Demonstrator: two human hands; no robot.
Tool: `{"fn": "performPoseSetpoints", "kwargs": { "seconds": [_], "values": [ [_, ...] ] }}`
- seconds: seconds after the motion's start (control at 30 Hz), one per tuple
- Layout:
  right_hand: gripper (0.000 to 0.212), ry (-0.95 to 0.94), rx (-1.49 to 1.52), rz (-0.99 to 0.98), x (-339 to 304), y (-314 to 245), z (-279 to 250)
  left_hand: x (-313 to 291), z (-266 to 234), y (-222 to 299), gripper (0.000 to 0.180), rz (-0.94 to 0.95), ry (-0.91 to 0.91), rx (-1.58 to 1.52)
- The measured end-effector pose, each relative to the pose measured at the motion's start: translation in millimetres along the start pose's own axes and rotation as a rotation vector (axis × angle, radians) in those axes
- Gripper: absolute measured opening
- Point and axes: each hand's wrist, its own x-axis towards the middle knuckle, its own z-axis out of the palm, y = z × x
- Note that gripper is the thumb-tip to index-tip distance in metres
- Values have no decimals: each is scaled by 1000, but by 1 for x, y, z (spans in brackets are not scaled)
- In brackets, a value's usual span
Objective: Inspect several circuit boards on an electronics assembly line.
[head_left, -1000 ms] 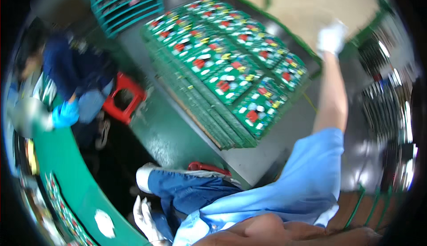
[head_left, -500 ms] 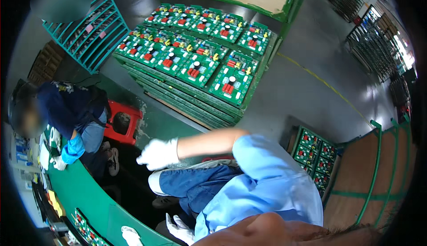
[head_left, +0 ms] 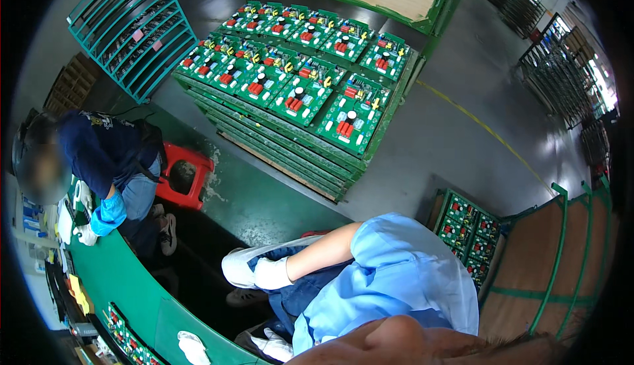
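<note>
two white-gloved hands, creased navy trousers

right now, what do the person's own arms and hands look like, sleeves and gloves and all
The right hand and left hand both wear white gloves. The right sleeve is light blue and loose, ending near the elbow, so the forearm is bare down to the glove. I can't make out any markings or cables there; the left forearm is hidden.
</note>
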Motion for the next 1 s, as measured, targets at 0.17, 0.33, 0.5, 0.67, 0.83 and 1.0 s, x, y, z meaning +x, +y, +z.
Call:
{"fn": "performPoseSetpoints", "kwargs": {
  "seconds": [0.17, 0.33, 0.5, 0.67, 0.83, 1.0],
  "values": [
    [20, 1144, 496, 111, -26, 42, -52, 20, 44, -38, 42, -274, -122, 207],
    [19, 1414, 742, 387, -55, 97, -107, 26, 61, -77, 44, -90, -484, 460],
    [24, 941, 466, 502, -39, 156, -11, 32, 22, -18, 34, 3, -287, -96],
    [18, 559, 994, 614, -52, 169, 50, 51, -42, 72, 34, -542, 19, -1044],
    [20, 533, 1777, 477, -27, 213, 125, 48, -18, 66, 46, -700, -13, -1999],
    [23, 234, 2398, 481, -11, 180, 70, 63, 13, 43, 50, -462, -128, -2048]
  ]
}}
